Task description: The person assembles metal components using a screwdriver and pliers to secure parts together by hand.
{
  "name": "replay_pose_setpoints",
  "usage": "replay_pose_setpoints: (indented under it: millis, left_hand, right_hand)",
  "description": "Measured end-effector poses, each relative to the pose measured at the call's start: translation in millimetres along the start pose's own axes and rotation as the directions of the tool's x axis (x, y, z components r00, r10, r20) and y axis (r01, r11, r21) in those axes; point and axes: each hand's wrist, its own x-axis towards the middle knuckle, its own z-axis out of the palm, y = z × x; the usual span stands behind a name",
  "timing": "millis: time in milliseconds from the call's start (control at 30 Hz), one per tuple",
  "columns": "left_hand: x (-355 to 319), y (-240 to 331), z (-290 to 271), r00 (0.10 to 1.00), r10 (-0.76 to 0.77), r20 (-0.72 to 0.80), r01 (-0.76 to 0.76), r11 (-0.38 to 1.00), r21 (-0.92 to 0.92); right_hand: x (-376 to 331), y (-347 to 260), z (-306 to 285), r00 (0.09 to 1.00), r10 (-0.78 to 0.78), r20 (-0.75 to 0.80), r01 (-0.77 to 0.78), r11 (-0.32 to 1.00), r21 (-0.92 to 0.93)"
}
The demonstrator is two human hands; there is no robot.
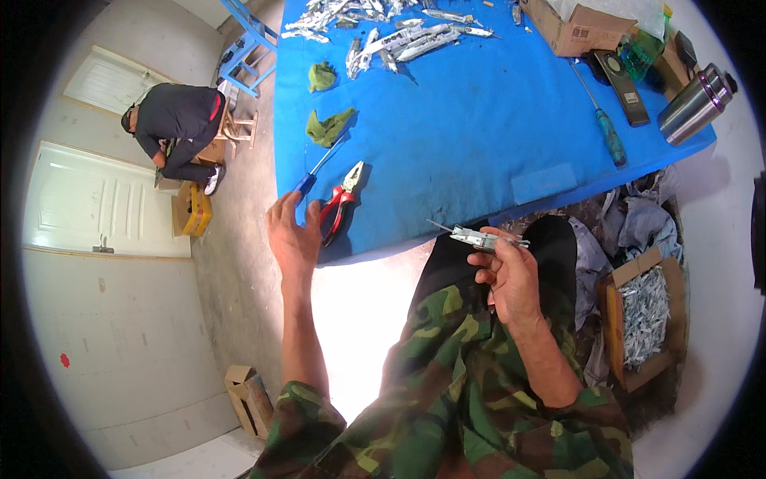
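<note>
At the table's left edge, my left hand (294, 235) has its fingers and thumb around the end of a blue-handled screwdriver (306, 184). The screwdriver's shaft points away, toward a crumpled green cloth (328, 128). Just right of that hand lie red-handled pliers (341, 203), jaws pointing away. Over my lap, close to the table's front edge, my right hand (511, 275) pinches a slim grey-white metal part (476, 238). A thin rod sticks out of the part's left end. Fingers hide some of its right end.
Similar metal parts (411, 40) are heaped at the table's (463, 120) far side. A teal-handled screwdriver (610, 137), a phone (621, 88) and a steel flask (696, 105) are at right. A carton of metal pieces (645, 315) stands below right. Another person (177, 124) sits bent over at left.
</note>
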Motion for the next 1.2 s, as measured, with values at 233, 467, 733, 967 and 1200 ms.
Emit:
replay_pose_setpoints:
  millis: [233,467,733,967,1200]
  left_hand:
    - [25.0,-42.6,18.5,0.987,-0.04,0.153,0.038,0.999,0.017]
    - [26.8,-52.5,23.5,0.97,-0.158,0.184,0.186,0.971,-0.148]
    - [23.9,-18.3,-5.0,0.994,-0.089,0.061,0.097,0.984,-0.149]
    - [5.1,136.3,6.4,0.953,0.107,0.284,0.058,0.855,-0.516]
    - [30.4,307.2,42.6,0.846,0.4,0.352,-0.089,0.757,-0.647]
  right_hand:
    - [8.1,8.2,3.4,1.0,-0.008,-0.028,0.009,0.998,0.055]
    - [12.6,7.8,-3.3,0.999,0.02,-0.046,-0.016,0.996,0.089]
    - [35.0,-82.6,-81.0,0.912,-0.342,-0.227,0.375,0.919,0.123]
    - [23.3,-123.4,-128.1,0.811,-0.465,-0.354,0.555,0.803,0.216]
    - [13.2,-54.8,-124.6,0.9,-0.182,-0.396,0.338,0.866,0.369]
